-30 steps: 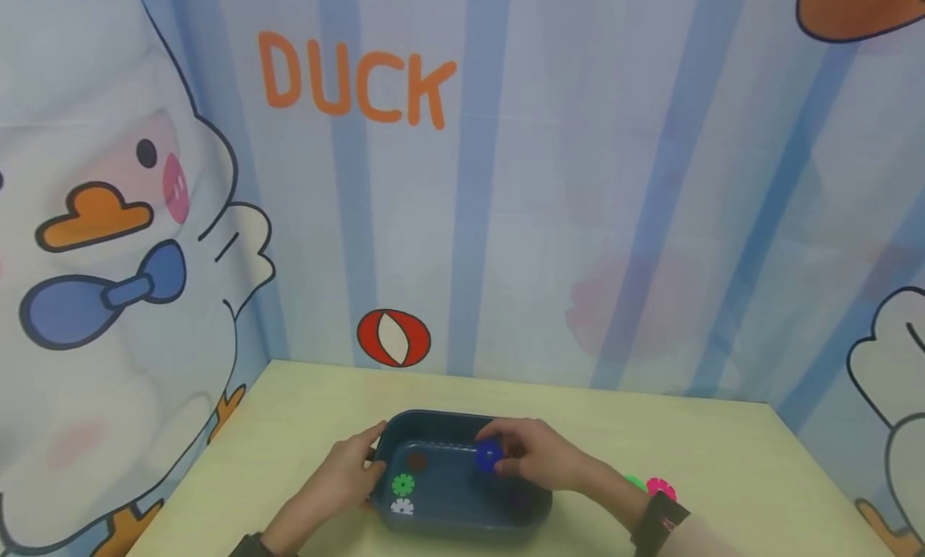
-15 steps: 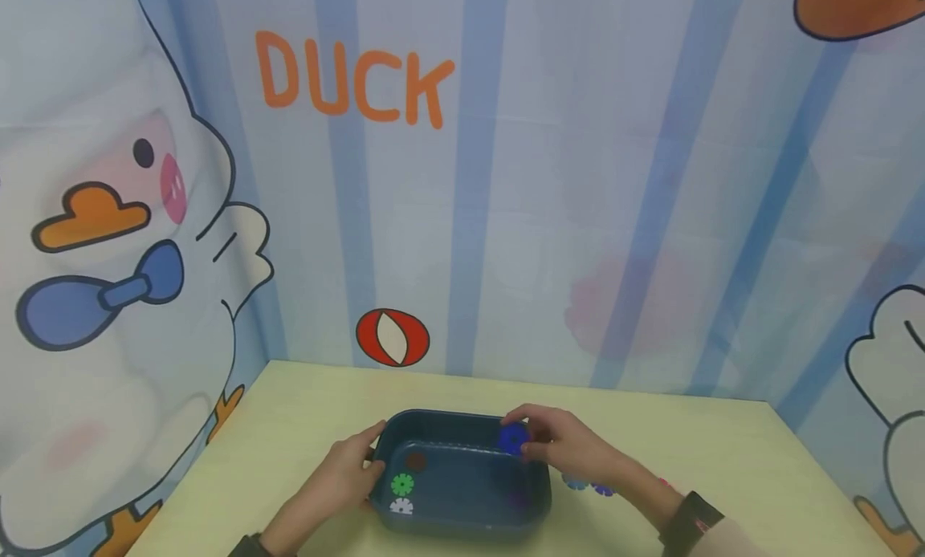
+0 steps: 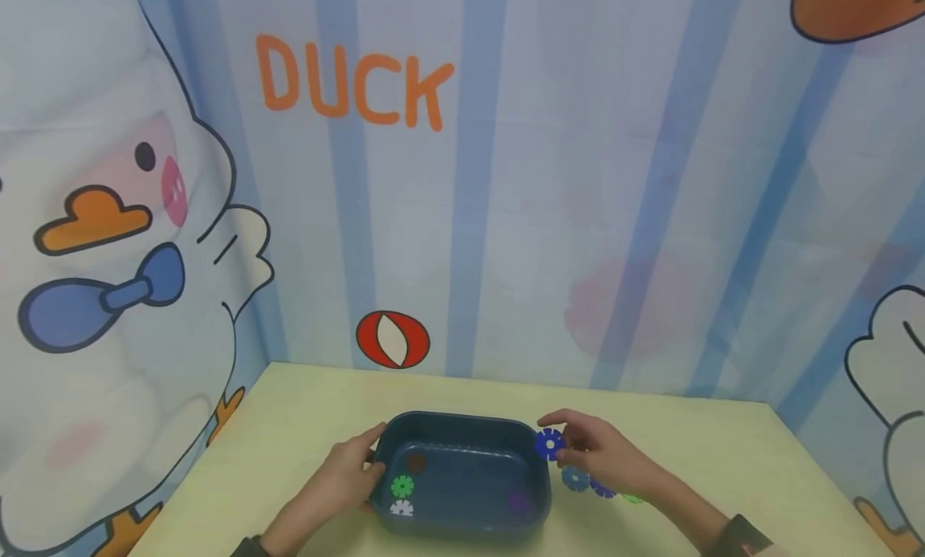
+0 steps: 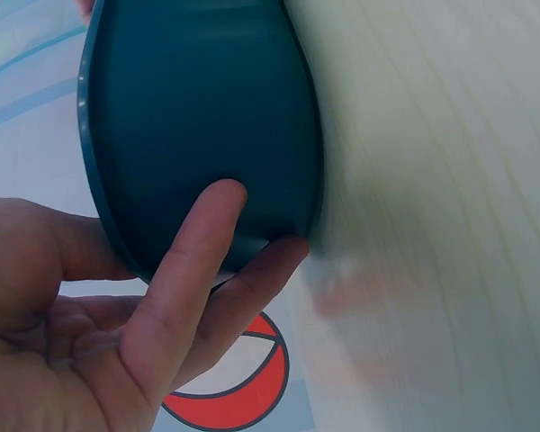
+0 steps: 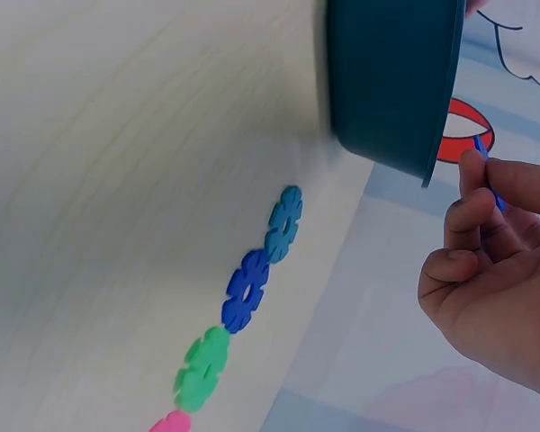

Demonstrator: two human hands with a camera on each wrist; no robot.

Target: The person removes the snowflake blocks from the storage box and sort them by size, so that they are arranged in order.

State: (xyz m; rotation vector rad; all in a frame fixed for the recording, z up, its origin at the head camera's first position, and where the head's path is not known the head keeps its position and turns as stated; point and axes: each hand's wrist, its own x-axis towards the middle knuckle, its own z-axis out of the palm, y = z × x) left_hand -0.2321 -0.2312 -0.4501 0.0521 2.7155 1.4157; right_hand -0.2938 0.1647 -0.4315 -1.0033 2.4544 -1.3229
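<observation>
At the left end of the dark teal plastic basin (image 3: 462, 481) my left hand (image 3: 347, 469) grips the wall; in the left wrist view the thumb is at the rim and fingers (image 4: 193, 261) lie along the outer side. My right hand (image 3: 596, 449) pinches a blue snowflake disc (image 3: 549, 444) between thumb and fingertips, just past the basin's right rim. Inside the basin lie a brown disc (image 3: 416, 462), a green disc (image 3: 402, 486), a white disc (image 3: 401, 508) and a purple disc (image 3: 519, 502). Only a sliver of the pinched disc (image 5: 497, 200) shows in the right wrist view.
Right of the basin, on the pale wooden table (image 3: 318, 392), a row holds a light blue disc (image 5: 283, 225), a dark blue disc (image 5: 246, 291), a green disc (image 5: 202, 369) and a pink disc (image 5: 173, 423). A cartoon duck curtain (image 3: 535, 220) stands behind the table.
My right hand has moved right with the blue snowflake disc, from above the basin's inside to beyond its right rim. The purple disc now shows more fully. My left hand keeps its grip.
</observation>
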